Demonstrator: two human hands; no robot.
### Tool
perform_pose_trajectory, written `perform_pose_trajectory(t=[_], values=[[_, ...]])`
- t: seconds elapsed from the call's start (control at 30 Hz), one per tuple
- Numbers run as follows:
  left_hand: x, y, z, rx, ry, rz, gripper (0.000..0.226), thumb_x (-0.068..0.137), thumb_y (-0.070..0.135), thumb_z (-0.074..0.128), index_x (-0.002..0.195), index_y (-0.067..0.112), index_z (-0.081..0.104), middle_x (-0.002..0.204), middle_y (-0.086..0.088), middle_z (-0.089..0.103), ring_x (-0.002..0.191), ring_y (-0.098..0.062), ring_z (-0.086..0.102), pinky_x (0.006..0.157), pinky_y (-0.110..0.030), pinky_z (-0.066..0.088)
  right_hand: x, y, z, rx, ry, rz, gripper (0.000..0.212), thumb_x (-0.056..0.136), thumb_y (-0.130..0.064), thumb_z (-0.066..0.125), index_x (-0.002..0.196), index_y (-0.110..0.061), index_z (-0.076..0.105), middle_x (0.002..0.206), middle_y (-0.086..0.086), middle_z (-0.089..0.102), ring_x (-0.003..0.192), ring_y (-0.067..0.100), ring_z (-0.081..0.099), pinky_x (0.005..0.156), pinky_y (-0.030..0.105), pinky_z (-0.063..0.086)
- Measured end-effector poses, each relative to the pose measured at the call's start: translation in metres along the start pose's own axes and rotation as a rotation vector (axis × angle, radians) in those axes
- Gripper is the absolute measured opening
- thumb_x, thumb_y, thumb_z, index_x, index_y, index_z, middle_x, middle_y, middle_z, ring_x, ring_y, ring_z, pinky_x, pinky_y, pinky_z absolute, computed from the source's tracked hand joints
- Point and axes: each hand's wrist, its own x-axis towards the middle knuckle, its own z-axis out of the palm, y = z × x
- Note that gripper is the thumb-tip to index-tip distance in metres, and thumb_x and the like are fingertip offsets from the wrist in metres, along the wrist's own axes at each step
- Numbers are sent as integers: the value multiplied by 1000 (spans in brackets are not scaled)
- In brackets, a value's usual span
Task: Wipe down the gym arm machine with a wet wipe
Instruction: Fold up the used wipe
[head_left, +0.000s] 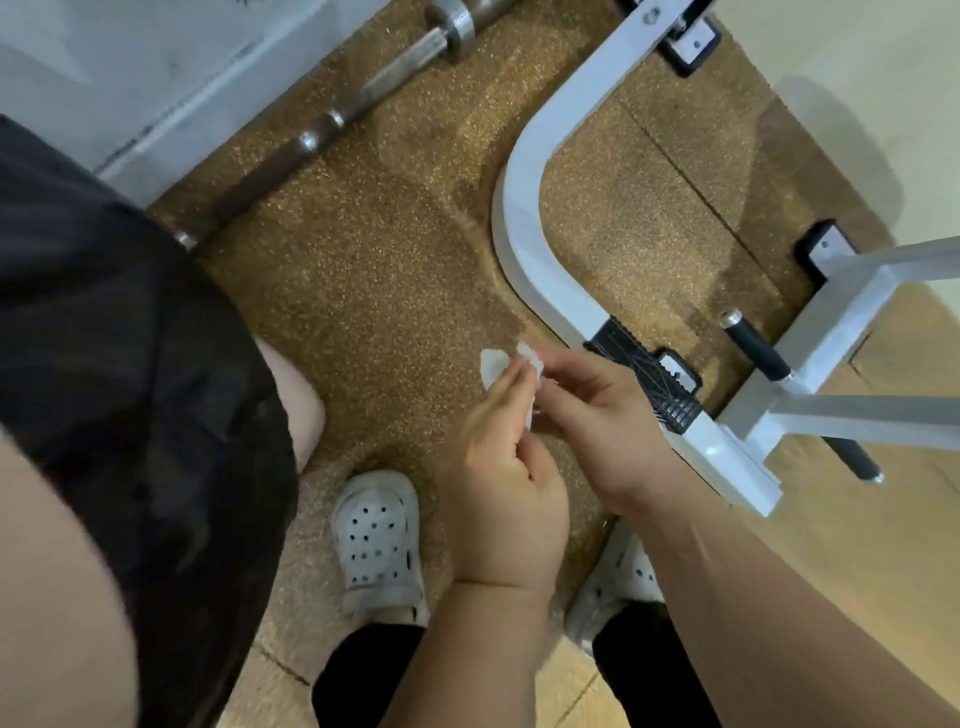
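Note:
A small white wet wipe (492, 366) is pinched between the fingertips of both my hands, low in the middle of the head view. My left hand (506, 478) grips it from below. My right hand (597, 415) grips its upper edge from the right. The gym arm machine's white curved base frame (524, 208) lies on the floor just right of my hands, with a black ribbed foot pad (649, 382) and black handles (756, 345). The wipe hangs in the air, apart from the frame.
A steel barbell (395, 67) lies along the wall at the top left. Another person's arm and dark clothing (130, 364) fill the left side. My white perforated shoes (376, 535) stand on the speckled brown rubber floor (363, 291).

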Motion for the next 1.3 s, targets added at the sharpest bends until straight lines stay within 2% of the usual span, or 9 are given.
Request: perform_pose_trajectory(t=[0.13,0.4,0.6,0.73,0.8,0.93,1.1,1.2,1.3], values=[[-22,48,-50,-74,-60,-63,49,90,-3,45,132,11,66,138,2,63,133,-6,54,106,-25,49,-52,-50,19,-21,-21,21,11,98,-6,66,101,1,74,91,22,70,82,27,71,71,32,57],[-36,141,-121,-215,-161,-225,56,93,9,39,144,23,55,149,15,50,138,10,38,117,-27,38,-127,-146,51,-53,-124,10,16,95,-7,69,110,-4,74,90,11,74,82,19,72,69,25,57],[-62,210,-191,40,-273,-136,54,93,20,42,146,22,53,152,7,49,141,-1,40,119,-29,34,-174,-205,63,-312,-117,-69,11,94,-8,72,94,-18,78,77,-2,72,67,7,63,59,23,49],[-85,255,-251,358,-314,-98,56,95,14,51,151,18,46,156,4,44,144,-9,38,115,-12,21,-215,-251,79,-424,-185,-103,15,94,-16,72,86,-29,68,75,-4,68,65,9,59,61,30,49],[-99,276,-283,536,-291,-116,57,92,18,52,149,14,48,153,-3,48,141,-22,44,114,-27,30,-235,-276,90,-504,-237,-152,18,95,-16,68,83,-29,67,73,-9,66,63,6,57,61,27,48],[-111,277,-342,842,-242,-142,65,84,30,54,147,14,49,152,-11,47,135,-36,47,110,-49,40,-260,-315,119,-661,-285,-201,17,98,-12,62,95,-27,70,90,-12,67,77,3,63,66,21,52],[-106,245,-410,1006,-394,-281,62,95,41,50,154,35,34,165,2,25,147,-25,30,118,-39,25,-268,-307,175,-783,-343,-162,28,99,-12,59,122,-25,68,106,-7,63,81,2,59,67,6,41],[-102,222,-445,1018,-487,-348,62,97,43,49,155,33,33,165,0,24,149,-24,27,120,-39,24,-269,-288,204,-840,-416,-41,43,99,-11,59,141,-21,58,143,-3,53,115,12,60,91,20,46],[-93,202,-469,1025,-602,-348,64,98,43,48,157,25,31,168,-2,17,152,-24,19,123,-42,20,-271,-274,228,-873,-410,94,51,102,-12,56,152,-17,47,157,0,41,130,19,53,90,17,39]])
